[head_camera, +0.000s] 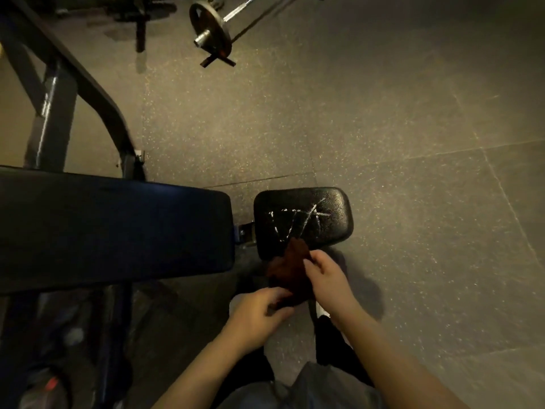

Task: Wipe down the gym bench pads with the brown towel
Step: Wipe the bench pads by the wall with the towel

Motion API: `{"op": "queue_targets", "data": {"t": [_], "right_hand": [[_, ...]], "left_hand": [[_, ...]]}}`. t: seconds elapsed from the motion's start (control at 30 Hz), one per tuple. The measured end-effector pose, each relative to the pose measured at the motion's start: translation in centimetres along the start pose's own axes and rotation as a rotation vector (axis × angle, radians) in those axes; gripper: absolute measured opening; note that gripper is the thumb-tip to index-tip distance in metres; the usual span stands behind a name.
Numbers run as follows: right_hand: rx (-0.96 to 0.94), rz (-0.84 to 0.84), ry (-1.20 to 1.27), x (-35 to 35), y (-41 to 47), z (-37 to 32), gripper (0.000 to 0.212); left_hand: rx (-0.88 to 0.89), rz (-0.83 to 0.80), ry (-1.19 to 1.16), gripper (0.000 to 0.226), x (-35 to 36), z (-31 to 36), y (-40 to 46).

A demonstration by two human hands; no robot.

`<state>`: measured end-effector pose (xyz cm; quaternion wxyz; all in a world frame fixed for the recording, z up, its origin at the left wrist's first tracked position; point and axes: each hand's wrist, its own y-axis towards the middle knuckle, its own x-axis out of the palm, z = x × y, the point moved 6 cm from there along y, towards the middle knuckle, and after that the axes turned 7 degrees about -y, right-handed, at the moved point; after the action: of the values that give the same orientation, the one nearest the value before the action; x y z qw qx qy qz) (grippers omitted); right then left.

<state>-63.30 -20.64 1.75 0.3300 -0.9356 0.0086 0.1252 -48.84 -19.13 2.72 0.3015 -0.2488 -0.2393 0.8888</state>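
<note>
The brown towel [290, 270] hangs bunched between both hands, just below the near edge of the small black pad [303, 219]. That pad has white cracks across its cover. My left hand [259, 314] grips the towel's lower end. My right hand [326, 276] pinches its upper right edge. The long dark blue bench pad [112, 228] lies to the left, apart from the towel. A metal bracket [246, 231] joins the two pads.
The bench's dark steel frame [53, 113] rises at the upper left. A barbell with a weight plate [211, 28] lies on the speckled rubber floor [383, 128] at the top. My legs and shoes stand below the small pad.
</note>
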Motion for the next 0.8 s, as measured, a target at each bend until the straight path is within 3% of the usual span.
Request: {"op": "queue_targets", "data": {"t": [0.07, 0.13, 0.2, 0.27, 0.37, 0.53, 0.67, 0.8], "right_hand": [[-0.069, -0.095, -0.090, -1.5, 0.3, -0.5, 0.017], [-0.134, -0.201, -0.158, -3.1, 0.4, -1.0, 0.016], [-0.187, -0.282, -0.248, -4.8, 0.7, -1.1, 0.017], [-0.213, -0.336, -0.339, -6.2, 1.0, -1.1, 0.018], [-0.234, -0.356, -0.405, -7.8, 1.1, -0.6, 0.017], [-0.199, -0.286, -0.410, -9.6, 0.8, 1.0, 0.015], [-0.198, -0.200, -0.397, -9.6, 0.7, 2.6, 0.024], [-0.187, -0.208, -0.418, -7.4, 0.8, 4.7, 0.027]], "left_hand": [[-0.052, 0.196, -0.096, 0.025, 0.4, -0.3, 0.4], [-0.078, 0.355, -0.181, 0.038, 0.9, 0.3, 1.2], [-0.074, 0.346, -0.297, 0.065, 2.0, 1.9, 2.3], [-0.029, 0.242, -0.331, 0.075, 3.7, 3.8, 3.7], [0.006, 0.217, -0.266, 0.051, 5.9, 5.3, 5.0], [-0.108, 0.439, -0.418, 0.010, 6.8, 2.7, 3.9], [-0.186, 0.412, -0.281, 0.027, 6.8, -0.2, 2.4], [-0.274, 0.341, -0.056, 0.024, 6.0, -3.1, 2.1]]}}
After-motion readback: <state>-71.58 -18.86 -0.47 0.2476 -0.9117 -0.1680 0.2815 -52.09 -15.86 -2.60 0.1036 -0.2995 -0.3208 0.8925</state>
